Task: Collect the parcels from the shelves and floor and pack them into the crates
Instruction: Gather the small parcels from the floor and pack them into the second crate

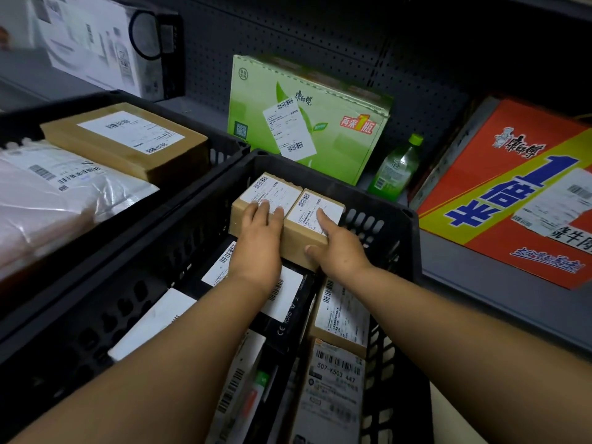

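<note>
While crated, hands press parcels.

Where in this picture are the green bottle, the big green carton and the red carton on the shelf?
green bottle (397,169): head view, on its labelled body.
green carton (333,149): head view, on its bare front face right of the shipping label.
red carton (499,200): head view, on its printed top face.
</note>
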`<state>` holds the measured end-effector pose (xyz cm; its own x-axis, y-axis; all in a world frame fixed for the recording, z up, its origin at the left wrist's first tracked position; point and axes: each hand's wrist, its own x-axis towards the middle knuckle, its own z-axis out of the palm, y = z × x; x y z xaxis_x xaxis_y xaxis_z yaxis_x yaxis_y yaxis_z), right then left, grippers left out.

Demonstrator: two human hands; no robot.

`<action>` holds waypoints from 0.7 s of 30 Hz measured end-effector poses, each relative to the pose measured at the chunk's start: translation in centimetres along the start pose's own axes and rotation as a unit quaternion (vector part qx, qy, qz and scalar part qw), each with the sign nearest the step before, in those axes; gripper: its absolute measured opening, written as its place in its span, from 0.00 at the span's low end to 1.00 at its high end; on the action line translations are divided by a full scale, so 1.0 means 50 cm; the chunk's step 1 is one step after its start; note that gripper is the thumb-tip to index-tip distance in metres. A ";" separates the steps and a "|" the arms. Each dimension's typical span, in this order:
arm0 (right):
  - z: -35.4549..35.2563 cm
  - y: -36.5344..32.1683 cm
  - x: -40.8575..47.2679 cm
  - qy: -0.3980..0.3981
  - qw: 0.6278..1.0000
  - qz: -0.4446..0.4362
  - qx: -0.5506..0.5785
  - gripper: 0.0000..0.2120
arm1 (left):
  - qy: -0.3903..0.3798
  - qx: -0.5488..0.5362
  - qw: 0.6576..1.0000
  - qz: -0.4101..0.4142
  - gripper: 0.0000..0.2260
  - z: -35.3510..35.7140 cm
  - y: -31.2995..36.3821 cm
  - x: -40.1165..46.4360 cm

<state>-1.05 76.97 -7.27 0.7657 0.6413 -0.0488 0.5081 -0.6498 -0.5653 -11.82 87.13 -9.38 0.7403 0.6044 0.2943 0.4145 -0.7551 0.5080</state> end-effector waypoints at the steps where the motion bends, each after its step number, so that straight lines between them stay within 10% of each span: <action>1: 0.000 0.002 0.001 -0.004 1.000 -0.004 -0.007 0.37 | -0.016 0.005 1.000 0.007 0.31 0.001 0.003 0.000; 12: -0.083 -0.006 -0.063 -0.050 0.990 -0.035 -0.127 0.52 | -0.053 0.125 0.991 0.004 0.30 -0.010 0.042 -0.007; 21: -0.278 0.107 -0.305 0.072 0.941 -0.163 -0.287 0.36 | 0.056 0.065 0.963 0.256 0.26 -0.032 0.283 -0.052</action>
<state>-4.53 58.04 1.88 0.5568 0.8098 0.1852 0.8230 -0.5680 0.0092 -8.73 75.28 -1.64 0.8069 0.1631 0.5677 0.0792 -0.9823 0.1696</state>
